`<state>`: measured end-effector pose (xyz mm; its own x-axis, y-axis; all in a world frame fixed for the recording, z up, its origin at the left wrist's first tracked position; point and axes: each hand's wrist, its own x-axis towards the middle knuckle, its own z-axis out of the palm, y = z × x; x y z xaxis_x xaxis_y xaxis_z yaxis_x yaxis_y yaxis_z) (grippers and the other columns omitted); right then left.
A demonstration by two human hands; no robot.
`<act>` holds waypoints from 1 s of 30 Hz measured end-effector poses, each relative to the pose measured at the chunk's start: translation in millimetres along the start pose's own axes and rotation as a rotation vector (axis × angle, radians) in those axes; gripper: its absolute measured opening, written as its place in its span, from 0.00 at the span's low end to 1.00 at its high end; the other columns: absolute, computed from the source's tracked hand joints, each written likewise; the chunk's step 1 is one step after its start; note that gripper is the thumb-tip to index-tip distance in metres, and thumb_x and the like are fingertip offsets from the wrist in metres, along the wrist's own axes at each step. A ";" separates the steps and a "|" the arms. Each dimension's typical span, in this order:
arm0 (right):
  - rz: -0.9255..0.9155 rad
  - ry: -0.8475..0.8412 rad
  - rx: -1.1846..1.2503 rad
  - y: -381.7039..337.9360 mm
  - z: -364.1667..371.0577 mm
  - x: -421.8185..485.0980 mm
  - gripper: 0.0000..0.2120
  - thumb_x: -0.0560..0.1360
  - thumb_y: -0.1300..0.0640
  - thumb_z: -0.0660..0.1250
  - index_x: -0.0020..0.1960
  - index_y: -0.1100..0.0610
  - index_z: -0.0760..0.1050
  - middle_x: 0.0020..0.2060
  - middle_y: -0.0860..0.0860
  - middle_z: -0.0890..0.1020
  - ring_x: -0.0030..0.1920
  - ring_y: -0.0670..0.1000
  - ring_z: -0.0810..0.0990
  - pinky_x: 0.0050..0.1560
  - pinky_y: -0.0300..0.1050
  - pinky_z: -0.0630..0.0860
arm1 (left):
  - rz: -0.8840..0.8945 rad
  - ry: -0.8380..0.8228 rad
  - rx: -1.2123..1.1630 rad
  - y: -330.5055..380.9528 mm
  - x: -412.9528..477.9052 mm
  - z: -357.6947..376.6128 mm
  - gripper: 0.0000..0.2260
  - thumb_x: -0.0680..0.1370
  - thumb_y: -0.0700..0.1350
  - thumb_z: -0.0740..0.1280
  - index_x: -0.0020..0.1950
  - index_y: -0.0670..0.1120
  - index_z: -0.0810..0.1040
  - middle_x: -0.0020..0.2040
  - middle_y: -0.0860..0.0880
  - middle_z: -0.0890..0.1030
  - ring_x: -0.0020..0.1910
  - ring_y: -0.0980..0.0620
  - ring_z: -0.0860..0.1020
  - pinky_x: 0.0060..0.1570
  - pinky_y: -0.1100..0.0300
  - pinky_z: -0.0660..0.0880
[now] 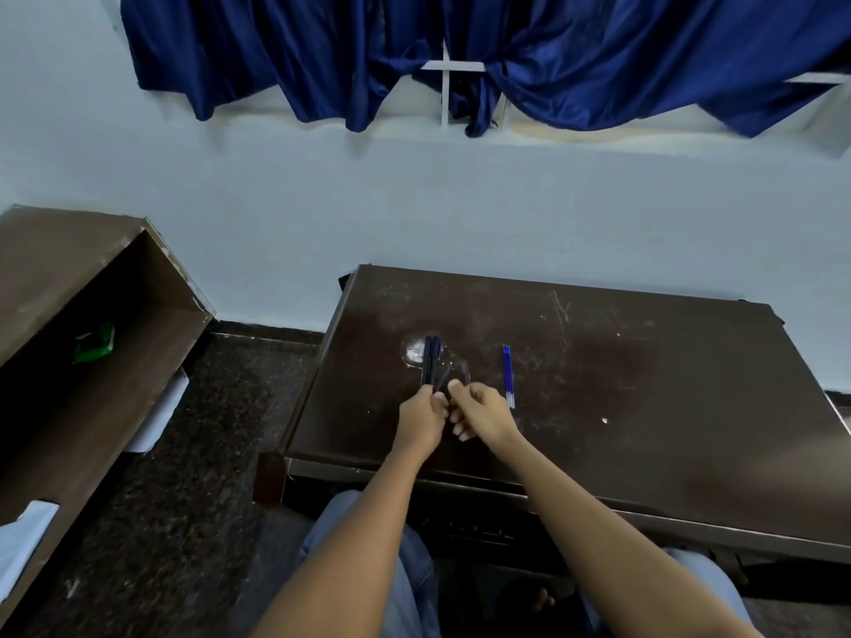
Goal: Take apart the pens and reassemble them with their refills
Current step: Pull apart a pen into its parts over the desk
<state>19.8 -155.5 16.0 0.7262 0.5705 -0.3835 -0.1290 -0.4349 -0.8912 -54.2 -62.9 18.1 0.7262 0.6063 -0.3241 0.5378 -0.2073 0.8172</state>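
My left hand (421, 419) grips a bundle of dark pens (432, 359) pointing away from me | my right hand (481, 414), close against it, pinches a slanted dark pen piece (443, 378) beside the bundle | blue refills (507, 373) lie just right of it on the brown table (644, 384)

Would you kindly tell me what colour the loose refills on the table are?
Blue refills, seen best in the head view.
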 end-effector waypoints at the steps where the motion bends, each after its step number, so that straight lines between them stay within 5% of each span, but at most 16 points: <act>1: 0.003 0.029 -0.009 -2.9 -1.5 0.1 0.20 0.78 0.44 0.62 0.43 0.61 0.76 0.31 0.52 0.80 0.27 0.48 0.77 0.28 0.39 0.75 | 0.035 -0.049 0.044 -3.6 -2.9 0.5 0.12 0.82 0.46 0.55 0.46 0.42 0.74 0.43 0.45 0.79 0.41 0.49 0.76 0.40 0.56 0.71; 7: 0.026 -0.026 -0.204 -1.5 2.6 7.6 0.20 0.79 0.45 0.60 0.33 0.56 0.70 0.27 0.49 0.74 0.27 0.47 0.71 0.32 0.40 0.68 | 0.158 -0.061 0.245 -21.0 -13.9 2.4 0.12 0.82 0.49 0.54 0.48 0.48 0.75 0.41 0.48 0.80 0.41 0.49 0.79 0.43 0.51 0.75; 25: 0.316 -0.103 0.005 -13.1 21.1 48.1 0.10 0.78 0.54 0.58 0.42 0.57 0.72 0.27 0.49 0.69 0.25 0.47 0.63 0.25 0.40 0.59 | 0.083 -0.074 0.356 -32.1 16.5 -12.6 0.15 0.79 0.60 0.56 0.46 0.51 0.75 0.41 0.48 0.80 0.42 0.46 0.79 0.40 0.53 0.75; 30: 0.375 0.104 0.262 -1.3 15.5 64.9 0.10 0.79 0.56 0.59 0.42 0.58 0.73 0.28 0.50 0.68 0.26 0.47 0.64 0.25 0.40 0.61 | -0.022 -0.002 0.254 -36.3 14.0 -11.0 0.18 0.81 0.56 0.53 0.44 0.46 0.76 0.38 0.48 0.79 0.39 0.47 0.78 0.43 0.50 0.75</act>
<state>56.6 -107.1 -11.5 0.6591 0.3290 -0.6763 -0.5520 -0.3991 -0.7321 -68.2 -38.5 -10.9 0.7138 0.6116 -0.3412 0.6436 -0.3807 0.6640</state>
